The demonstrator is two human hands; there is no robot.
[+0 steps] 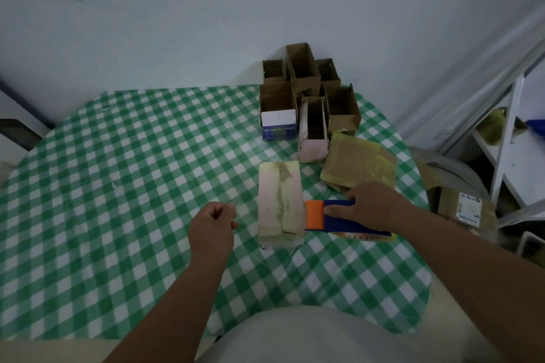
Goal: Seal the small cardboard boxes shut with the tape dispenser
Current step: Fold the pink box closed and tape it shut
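A pale pink closed cardboard box [280, 202] lies on the green checked tablecloth [118, 186], with strips of tape along its top. My right hand [374, 203] grips a blue and orange tape dispenser [330, 216] whose orange end touches the box's right side. My left hand [213, 222] hovers just left of the box, its fingers curled and pinching what looks like the thin clear end of a tape strip. The tape itself is barely visible.
Several open brown boxes [306, 79] stand at the table's far edge, with a blue and white box [278, 125] and a pink open box [314, 138] in front. Flat taped packets [356, 165] lie right of the pink box. A chair and shelf stand at the right.
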